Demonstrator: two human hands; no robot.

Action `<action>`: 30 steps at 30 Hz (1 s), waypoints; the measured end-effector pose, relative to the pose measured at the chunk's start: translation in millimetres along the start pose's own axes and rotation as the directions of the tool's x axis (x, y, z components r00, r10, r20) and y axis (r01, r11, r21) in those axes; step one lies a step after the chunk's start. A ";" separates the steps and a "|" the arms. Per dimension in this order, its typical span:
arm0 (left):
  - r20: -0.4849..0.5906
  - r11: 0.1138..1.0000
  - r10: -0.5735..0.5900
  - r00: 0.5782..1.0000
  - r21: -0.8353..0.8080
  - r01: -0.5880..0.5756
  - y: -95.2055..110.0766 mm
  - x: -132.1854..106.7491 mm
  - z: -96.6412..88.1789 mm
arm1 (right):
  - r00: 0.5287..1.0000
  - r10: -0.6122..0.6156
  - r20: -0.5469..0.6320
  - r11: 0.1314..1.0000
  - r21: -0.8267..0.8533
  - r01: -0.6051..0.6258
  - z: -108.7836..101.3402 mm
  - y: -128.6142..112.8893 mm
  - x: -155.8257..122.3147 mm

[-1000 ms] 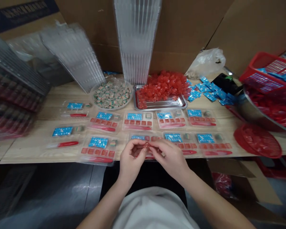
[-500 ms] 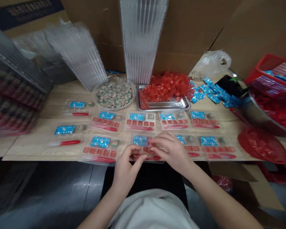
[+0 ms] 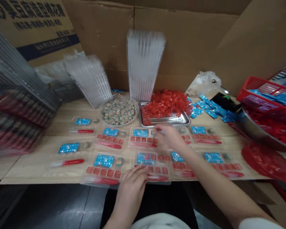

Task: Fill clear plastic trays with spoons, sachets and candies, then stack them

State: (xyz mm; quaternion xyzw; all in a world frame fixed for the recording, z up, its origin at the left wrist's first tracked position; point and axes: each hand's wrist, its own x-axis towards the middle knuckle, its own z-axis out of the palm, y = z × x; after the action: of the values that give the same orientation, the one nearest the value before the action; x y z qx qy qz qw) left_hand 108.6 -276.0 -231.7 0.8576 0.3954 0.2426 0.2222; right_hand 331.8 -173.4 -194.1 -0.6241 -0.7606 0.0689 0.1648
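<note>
My left hand point(image 3: 132, 183) is at the front edge of the table, its fingers pressed together on the left side of a clear plastic tray point(image 3: 167, 182). That tray holds a blue packet point(image 3: 143, 158), red squares point(image 3: 165, 170) and a red pen-shaped tube point(image 3: 160, 178). A second row of red squares point(image 3: 160, 157) lies across the packet's right end. Smeared by motion, my right hand point(image 3: 169, 136) is over the back row of trays, near the right end of another filled tray point(image 3: 140, 143). Its fingertips are blurred, and whatever they hold is not visible.
Behind the trays are a round dish of small striped pieces point(image 3: 120, 111) and a metal tray point(image 3: 168, 121) heaped with red wrapped pieces point(image 3: 170, 103). Tall stacks of clear trays point(image 3: 145, 63) stand behind. Blue packets point(image 3: 211, 108), a metal bowl point(image 3: 255, 127) and red baskets point(image 3: 268, 163) are at right.
My right hand has moved from the front middle tray forward to the back row. My left hand stays at that front tray, its fingers now closer together. The camera view has tilted upward.
</note>
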 end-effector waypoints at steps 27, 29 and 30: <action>-0.021 1.000 -0.012 1.000 0.009 0.012 -5.7 2.2 0.8 | 0.946 -0.301 0.122 0.953 0.077 0.293 25.4 -63.0 -34.2; -0.029 1.000 -0.011 1.000 0.002 0.011 -5.9 2.5 1.3 | 0.942 -0.311 0.124 0.949 0.082 0.303 26.6 -60.2 -39.5; -0.034 1.000 -0.010 0.999 -0.001 0.010 -6.0 2.5 1.6 | 0.938 -0.321 0.133 0.947 0.078 0.313 28.0 -59.8 -42.2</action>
State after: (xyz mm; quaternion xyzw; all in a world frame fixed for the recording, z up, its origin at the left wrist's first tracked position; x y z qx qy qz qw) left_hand 107.6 -270.8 -235.7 0.8513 0.4031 0.2563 0.2171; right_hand 274.0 -224.2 -208.7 -0.4819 -0.8589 0.1076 0.1358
